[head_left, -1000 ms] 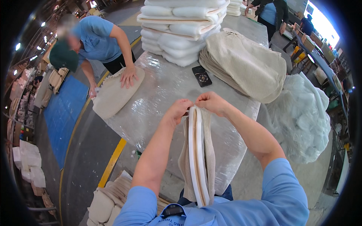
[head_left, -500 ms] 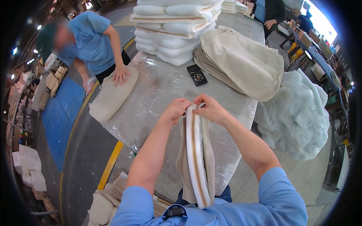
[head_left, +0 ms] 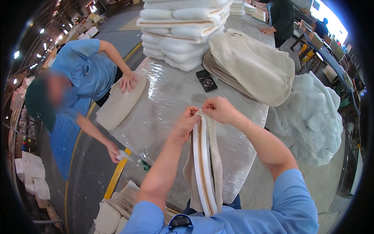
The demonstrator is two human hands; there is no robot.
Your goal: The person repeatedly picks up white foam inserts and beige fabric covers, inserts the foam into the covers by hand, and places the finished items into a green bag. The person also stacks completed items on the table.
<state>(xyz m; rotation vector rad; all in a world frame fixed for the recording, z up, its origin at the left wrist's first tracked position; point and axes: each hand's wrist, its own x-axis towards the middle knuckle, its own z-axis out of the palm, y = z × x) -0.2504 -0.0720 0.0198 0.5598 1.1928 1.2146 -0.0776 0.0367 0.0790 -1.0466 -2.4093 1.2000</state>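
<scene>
A beige fabric cover (head_left: 215,160) hangs over the near table edge toward my body, its sides spread around a white padded insert (head_left: 197,156). A tan stripe runs lengthwise down the middle of that insert. At the far end of the cover, my left hand (head_left: 186,124) pinches the fabric edge. Close beside it, my right hand (head_left: 220,110) also has its fingertips closed on the cover's end, near the corner. The exact spot between the fingertips is partly hidden. Beyond my hands a black phone (head_left: 206,80) lies on the table.
On the plastic-wrapped table (head_left: 163,113) stand a stack of folded white padding (head_left: 183,35) and a pile of beige covers (head_left: 253,66). A co-worker at left presses a beige cushion (head_left: 122,101). A clear bag (head_left: 307,121) stands at right. More beige pieces (head_left: 111,214) lie lower left.
My hands stay at the cover's end, fingers shifted slightly, with more beige fabric now over the insert's tip. The co-worker leans down and reaches a white item toward the table's near-left edge.
</scene>
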